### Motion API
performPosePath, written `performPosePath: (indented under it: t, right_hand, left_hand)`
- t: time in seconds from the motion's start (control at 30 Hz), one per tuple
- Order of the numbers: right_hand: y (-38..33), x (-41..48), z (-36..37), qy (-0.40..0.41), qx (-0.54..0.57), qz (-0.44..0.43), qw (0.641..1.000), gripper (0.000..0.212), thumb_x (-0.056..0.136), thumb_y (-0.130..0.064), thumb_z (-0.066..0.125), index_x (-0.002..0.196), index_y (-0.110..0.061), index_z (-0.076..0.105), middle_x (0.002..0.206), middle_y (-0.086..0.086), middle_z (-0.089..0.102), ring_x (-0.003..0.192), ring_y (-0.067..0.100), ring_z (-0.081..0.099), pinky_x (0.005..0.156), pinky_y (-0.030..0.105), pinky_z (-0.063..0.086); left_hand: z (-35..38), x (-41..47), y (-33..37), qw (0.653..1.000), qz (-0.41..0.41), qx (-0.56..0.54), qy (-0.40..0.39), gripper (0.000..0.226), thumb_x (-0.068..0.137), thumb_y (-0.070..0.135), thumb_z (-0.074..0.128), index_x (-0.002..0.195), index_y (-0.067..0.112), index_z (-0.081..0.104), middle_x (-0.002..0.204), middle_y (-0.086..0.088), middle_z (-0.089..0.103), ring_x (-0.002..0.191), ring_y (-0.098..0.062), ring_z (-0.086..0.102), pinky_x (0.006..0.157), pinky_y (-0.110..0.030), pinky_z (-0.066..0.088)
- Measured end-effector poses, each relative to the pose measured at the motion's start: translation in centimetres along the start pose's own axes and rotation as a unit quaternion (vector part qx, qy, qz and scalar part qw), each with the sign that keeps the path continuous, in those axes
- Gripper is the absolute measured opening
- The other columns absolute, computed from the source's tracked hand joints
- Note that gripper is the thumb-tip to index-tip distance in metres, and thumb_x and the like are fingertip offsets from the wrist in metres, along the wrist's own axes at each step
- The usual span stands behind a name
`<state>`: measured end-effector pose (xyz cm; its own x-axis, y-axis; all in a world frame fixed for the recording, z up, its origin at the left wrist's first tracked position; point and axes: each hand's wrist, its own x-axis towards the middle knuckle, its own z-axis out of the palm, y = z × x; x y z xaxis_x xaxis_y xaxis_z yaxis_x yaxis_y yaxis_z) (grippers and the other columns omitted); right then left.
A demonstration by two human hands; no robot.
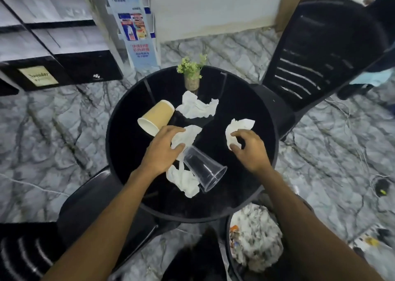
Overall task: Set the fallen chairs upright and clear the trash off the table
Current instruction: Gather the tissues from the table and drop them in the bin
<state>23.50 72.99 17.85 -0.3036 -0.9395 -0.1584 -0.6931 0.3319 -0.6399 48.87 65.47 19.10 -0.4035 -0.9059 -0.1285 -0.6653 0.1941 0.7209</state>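
A round black table (128,152) holds trash. My left hand (163,150) pinches a crumpled white tissue (188,134) at the table's middle. My right hand (250,148) grips another crumpled tissue (239,127) on the right side. A clear plastic cup (205,169) lies on its side between my hands. A brown paper cup (157,117) lies tipped over to the left. Two more tissues rest on the table, one at the back (196,106) and one near the front (183,179). One black chair (320,52) stands upright at the right, another (92,206) at the lower left.
A small potted plant (192,73) stands at the table's far edge. A black bin (254,238) full of trash sits by the table's near right side. A leaflet stand (139,30) and dark shelves (53,45) are at the back left. Cables (363,152) lie on the marble floor at right.
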Motion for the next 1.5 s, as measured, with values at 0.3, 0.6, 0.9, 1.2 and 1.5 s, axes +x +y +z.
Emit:
performPosePath:
  t: [0.3,0.6,0.9,1.2,1.5]
  right_hand:
    - [3.5,5.7,2.7,-0.015,-0.082,-0.012,0.996,0.054,0.078,-0.024,0.075,0.129,-0.029,0.057,0.148,0.000,0.041,0.134,0.024,0.038,0.101,0.050,0.034]
    - [4.6,7.2,3.9,0.035,-0.082,-0.026,0.996,0.051,0.079,-0.024,0.075,0.127,-0.032,0.060,0.112,-0.001,0.061,0.107,0.023,0.050,0.085,0.032,0.029]
    - [4.6,7.0,4.3,0.069,-0.053,-0.030,0.996,0.027,0.080,-0.025,0.075,0.107,-0.028,0.072,0.101,-0.002,0.068,0.098,0.025,0.051,0.080,0.033,0.035]
    - [2.0,3.8,1.3,0.114,-0.007,-0.018,0.993,0.025,0.080,-0.030,0.074,0.105,-0.030,0.072,0.092,-0.003,0.065,0.096,0.021,0.050,0.085,0.044,0.046]
    - [2.6,-6.8,-4.8,0.200,0.012,0.046,0.979,0.026,0.082,-0.028,0.073,0.107,-0.024,0.072,0.090,0.003,0.062,0.093,0.025,0.055,0.084,0.035,0.046]
  left_hand:
    - [3.6,5.6,-1.4,0.999,-0.019,0.037,-0.010,0.041,0.090,0.022,0.066,0.129,0.032,0.059,0.143,0.010,0.040,0.131,-0.002,0.036,0.101,-0.017,0.027]
    - [5.1,7.2,-3.2,0.993,-0.009,0.116,-0.013,0.031,0.083,0.002,0.070,0.109,0.019,0.074,0.123,0.002,0.060,0.115,-0.018,0.054,0.095,-0.022,0.041]
    - [4.5,7.7,-2.6,0.994,0.026,0.097,0.052,0.026,0.082,-0.005,0.068,0.101,0.013,0.075,0.110,-0.003,0.067,0.101,-0.017,0.061,0.080,-0.015,0.046]
    - [2.1,6.6,1.1,0.992,0.069,0.082,0.071,0.026,0.083,0.001,0.070,0.103,0.016,0.075,0.112,0.001,0.065,0.102,-0.009,0.060,0.073,0.001,0.040]
    - [2.7,2.4,9.2,0.980,0.190,0.055,0.026,0.025,0.083,0.004,0.070,0.104,0.015,0.075,0.113,-0.001,0.066,0.104,-0.014,0.061,0.077,-0.001,0.039]
